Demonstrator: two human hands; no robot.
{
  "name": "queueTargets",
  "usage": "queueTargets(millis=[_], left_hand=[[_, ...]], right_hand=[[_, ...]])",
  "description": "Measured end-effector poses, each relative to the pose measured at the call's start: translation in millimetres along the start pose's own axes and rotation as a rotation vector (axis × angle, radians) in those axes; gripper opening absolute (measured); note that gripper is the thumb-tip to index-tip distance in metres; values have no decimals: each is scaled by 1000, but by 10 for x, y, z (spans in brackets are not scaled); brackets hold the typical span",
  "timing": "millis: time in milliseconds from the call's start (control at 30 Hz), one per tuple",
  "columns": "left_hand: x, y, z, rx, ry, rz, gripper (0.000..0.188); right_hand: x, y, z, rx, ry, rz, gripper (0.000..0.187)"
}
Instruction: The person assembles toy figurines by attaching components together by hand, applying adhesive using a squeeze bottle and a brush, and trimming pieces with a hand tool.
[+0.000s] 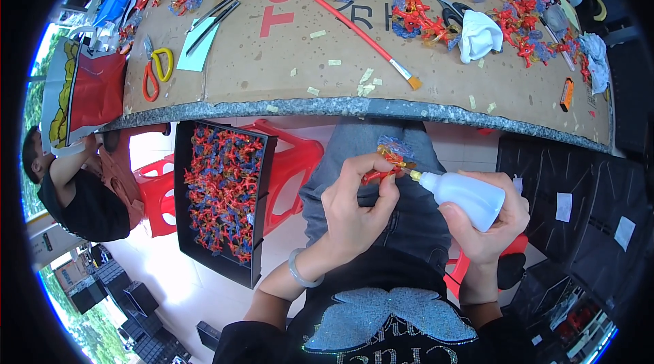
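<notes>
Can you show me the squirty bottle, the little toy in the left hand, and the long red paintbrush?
White squeeze bottle (469, 196), head view: middle of its body.
Little toy (396, 147), head view: its clear blue part.
Long paintbrush (344, 23), head view: middle of its red handle.

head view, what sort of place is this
Probably a small workshop for plastic figurines: a black tray is filled with red-and-blue figurines, more lie on the cardboard-covered worktable near a red-handled paintbrush, and the right hand holds a white squeeze bottle.
</notes>
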State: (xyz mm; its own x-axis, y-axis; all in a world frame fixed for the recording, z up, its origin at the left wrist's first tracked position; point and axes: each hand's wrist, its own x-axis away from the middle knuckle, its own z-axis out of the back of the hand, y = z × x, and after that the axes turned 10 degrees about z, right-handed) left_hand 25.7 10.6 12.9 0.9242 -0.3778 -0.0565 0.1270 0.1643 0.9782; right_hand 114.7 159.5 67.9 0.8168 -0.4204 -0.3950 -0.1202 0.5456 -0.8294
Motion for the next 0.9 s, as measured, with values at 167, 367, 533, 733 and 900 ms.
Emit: queueTargets(millis=[167, 367, 533, 733, 900], left_hand=[[2, 19, 7, 3, -29, 32, 23], [-2, -7, 0, 47, -25, 37, 23], [-43, 44, 26, 350, -120, 251, 23], [-81, 90, 68, 424, -182, 352, 25], [-108, 102, 104, 513, -197, 423, 29]], right_hand=[[-11, -19, -5, -29, 5, -43, 33], [-2, -14, -8, -55, 16, -58, 32], [73, 132, 83, -226, 139, -83, 35], [-102, 709, 329, -411, 334, -177, 53], [-351, 1161, 495, 58, 363, -166, 38]])
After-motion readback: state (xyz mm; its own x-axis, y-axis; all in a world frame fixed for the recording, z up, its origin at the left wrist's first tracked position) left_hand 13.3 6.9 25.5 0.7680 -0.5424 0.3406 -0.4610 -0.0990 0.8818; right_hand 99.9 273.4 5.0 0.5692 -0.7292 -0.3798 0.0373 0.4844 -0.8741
